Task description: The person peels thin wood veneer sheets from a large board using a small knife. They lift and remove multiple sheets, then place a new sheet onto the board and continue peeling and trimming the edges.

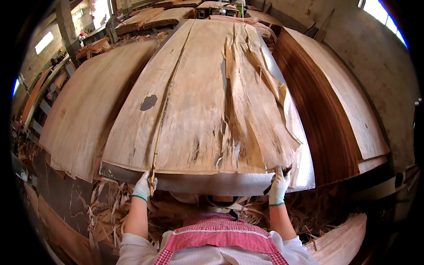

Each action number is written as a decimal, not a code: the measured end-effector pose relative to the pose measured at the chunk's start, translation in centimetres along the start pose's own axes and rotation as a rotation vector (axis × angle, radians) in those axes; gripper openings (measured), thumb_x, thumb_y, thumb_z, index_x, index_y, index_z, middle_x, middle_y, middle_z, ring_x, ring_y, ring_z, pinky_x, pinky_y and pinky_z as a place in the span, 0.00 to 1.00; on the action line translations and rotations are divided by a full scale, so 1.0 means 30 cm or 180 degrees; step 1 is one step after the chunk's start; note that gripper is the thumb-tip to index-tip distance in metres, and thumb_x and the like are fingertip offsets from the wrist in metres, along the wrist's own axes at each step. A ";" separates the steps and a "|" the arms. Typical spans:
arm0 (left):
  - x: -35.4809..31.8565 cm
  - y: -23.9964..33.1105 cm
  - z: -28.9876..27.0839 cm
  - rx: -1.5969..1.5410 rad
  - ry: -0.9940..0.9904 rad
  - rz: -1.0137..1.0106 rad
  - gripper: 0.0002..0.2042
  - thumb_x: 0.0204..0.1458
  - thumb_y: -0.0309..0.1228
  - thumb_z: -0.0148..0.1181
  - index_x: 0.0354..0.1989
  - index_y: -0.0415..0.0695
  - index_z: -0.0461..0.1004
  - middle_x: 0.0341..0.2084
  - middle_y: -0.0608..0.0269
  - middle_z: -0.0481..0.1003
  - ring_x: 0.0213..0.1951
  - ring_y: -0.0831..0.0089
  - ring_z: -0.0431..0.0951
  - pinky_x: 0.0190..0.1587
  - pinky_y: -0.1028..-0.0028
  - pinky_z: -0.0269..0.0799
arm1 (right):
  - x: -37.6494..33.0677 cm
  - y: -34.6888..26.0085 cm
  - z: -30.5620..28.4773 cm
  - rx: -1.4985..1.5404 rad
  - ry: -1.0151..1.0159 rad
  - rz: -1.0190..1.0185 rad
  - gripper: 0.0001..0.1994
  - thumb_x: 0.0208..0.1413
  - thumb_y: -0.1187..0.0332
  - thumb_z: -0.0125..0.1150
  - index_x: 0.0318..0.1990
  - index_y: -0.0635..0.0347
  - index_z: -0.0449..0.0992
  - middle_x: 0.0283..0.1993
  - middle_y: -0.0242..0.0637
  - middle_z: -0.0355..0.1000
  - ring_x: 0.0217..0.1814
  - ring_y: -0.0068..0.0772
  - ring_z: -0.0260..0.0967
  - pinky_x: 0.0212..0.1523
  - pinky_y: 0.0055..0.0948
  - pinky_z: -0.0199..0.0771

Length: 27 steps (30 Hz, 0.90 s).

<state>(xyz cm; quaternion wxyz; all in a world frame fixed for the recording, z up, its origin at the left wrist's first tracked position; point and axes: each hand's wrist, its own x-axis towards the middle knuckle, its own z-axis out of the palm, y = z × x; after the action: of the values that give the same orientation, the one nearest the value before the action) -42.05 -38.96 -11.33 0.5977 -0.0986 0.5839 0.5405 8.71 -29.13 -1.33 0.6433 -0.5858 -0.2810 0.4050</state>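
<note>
The white-gloved left hand [141, 185] and right hand [278, 188] grasp the near edge of a torn, pale wood-veneer sheet [198, 112] on a grey metal table [212, 183]. Aligning seems the step; next calls for an even pull

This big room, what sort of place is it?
Probably a veneer workshop: a pale, torn wooden sheet lies on a grey metal surface, a tall, brown-sided stack of wooden sheets stands alongside, and tan wood scraps lie below.
</note>
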 end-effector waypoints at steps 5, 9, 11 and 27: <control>0.060 0.046 0.077 0.0199 0.0043 0.0303 0.17 0.62 0.49 0.46 0.32 0.48 0.71 0.16 0.62 0.73 0.12 0.73 0.69 0.14 0.78 0.65 | 0.078 0.325 -0.222 -0.0561 0.0039 0.0441 0.05 0.57 0.66 0.57 0.31 0.54 0.70 0.20 0.23 0.61 0.14 0.17 0.55 0.15 0.22 0.53; 0.116 0.023 0.035 0.0009 0.0563 0.0936 0.10 0.60 0.39 0.53 0.34 0.44 0.71 0.20 0.57 0.75 0.14 0.68 0.72 0.14 0.73 0.70 | 0.107 0.474 -0.195 -0.0732 0.0156 0.0747 0.05 0.52 0.70 0.60 0.29 0.55 0.69 0.19 0.26 0.63 0.12 0.21 0.56 0.13 0.25 0.55; 0.129 -0.004 0.027 0.0035 0.0762 0.1486 0.09 0.59 0.33 0.54 0.38 0.39 0.69 0.20 0.54 0.74 0.15 0.64 0.74 0.12 0.70 0.71 | 0.130 0.505 -0.179 -0.0704 0.0179 0.0883 0.07 0.51 0.72 0.61 0.29 0.57 0.67 0.18 0.28 0.62 0.11 0.22 0.56 0.11 0.26 0.54; -0.023 -0.346 0.137 -0.0188 0.1306 0.1682 0.05 0.58 0.31 0.54 0.37 0.44 0.68 0.25 0.57 0.72 0.14 0.64 0.70 0.10 0.69 0.70 | 0.228 0.534 -0.494 -0.0798 0.0279 -0.0009 0.23 0.52 0.80 0.56 0.58 0.63 0.65 0.36 0.30 0.70 0.22 0.17 0.58 0.19 0.20 0.58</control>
<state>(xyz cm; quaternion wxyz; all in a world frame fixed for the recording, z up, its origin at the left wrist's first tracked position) -31.52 -40.35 -14.88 0.3038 -0.0679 0.6815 0.6623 21.54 -31.35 -20.13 0.5773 -0.6783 -0.3018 0.3399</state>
